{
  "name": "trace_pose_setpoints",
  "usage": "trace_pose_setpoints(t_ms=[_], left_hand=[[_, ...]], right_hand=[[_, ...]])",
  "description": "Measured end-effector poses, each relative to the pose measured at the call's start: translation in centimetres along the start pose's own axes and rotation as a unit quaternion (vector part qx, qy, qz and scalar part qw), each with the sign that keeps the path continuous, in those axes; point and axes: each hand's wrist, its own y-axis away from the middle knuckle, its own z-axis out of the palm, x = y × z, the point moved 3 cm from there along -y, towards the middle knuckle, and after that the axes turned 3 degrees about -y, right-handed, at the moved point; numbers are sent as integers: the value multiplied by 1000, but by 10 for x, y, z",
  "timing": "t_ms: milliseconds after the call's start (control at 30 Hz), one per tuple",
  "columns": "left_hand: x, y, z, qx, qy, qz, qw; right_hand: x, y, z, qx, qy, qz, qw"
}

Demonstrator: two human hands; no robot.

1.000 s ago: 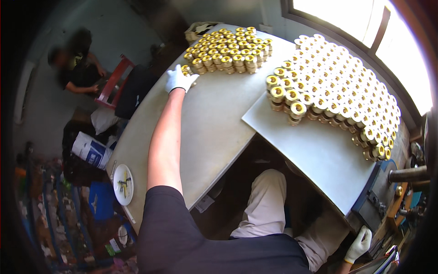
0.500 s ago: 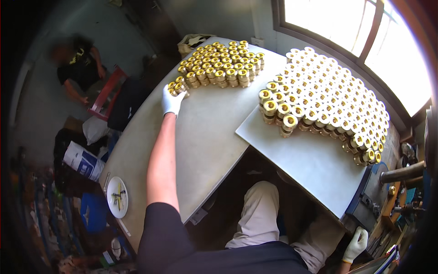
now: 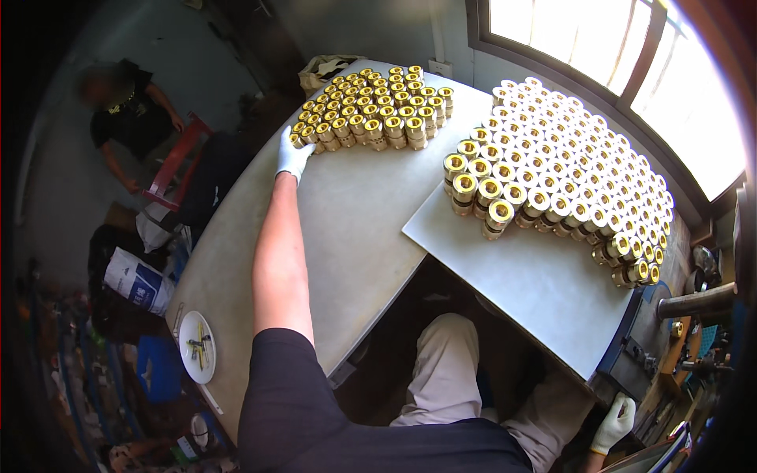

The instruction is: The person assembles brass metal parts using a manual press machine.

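Note:
My left hand (image 3: 293,154), in a white glove, stretches far across the grey table (image 3: 355,229) to the near-left corner of a block of brass fittings (image 3: 371,110). Its fingers curl around the corner fitting (image 3: 297,139), which still stands with the others. A second, larger block of brass fittings (image 3: 568,165), stacked two high, fills a white board (image 3: 520,292) on the right. My right hand (image 3: 615,422), also gloved, hangs low beside my thigh with loose fingers and nothing in it.
Another person in a dark shirt (image 3: 130,118) sits on the floor at upper left beside a red frame (image 3: 175,162). A white plate with small tools (image 3: 197,347) lies on the table's near-left end. Bags and clutter (image 3: 138,280) cover the floor. A window (image 3: 631,55) runs along the right.
My left hand stays at the corner of the left block; its spread fingers have drawn in around the corner fitting. The view has shifted slightly. The right hand is unmoved.

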Motion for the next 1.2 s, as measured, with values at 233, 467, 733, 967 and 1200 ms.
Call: trace_pose_setpoints(t_ms=[233,467,733,967,1200], left_hand=[[1,26,29,26,66,-43,997],[-12,85,-11,183,29,-18,983],[247,272,95,-99,25,325,940],[276,282,134,-77,-128,392,908],[249,297,112,-59,-86,315,943]], right_hand=[[1,12,-14,25,22,-1,999],[-25,-5,10,28,-49,-60,997],[-28,3,-8,21,-58,-54,997],[-30,5,-9,13,-97,-72,993],[-38,4,-12,22,-94,-82,992]])
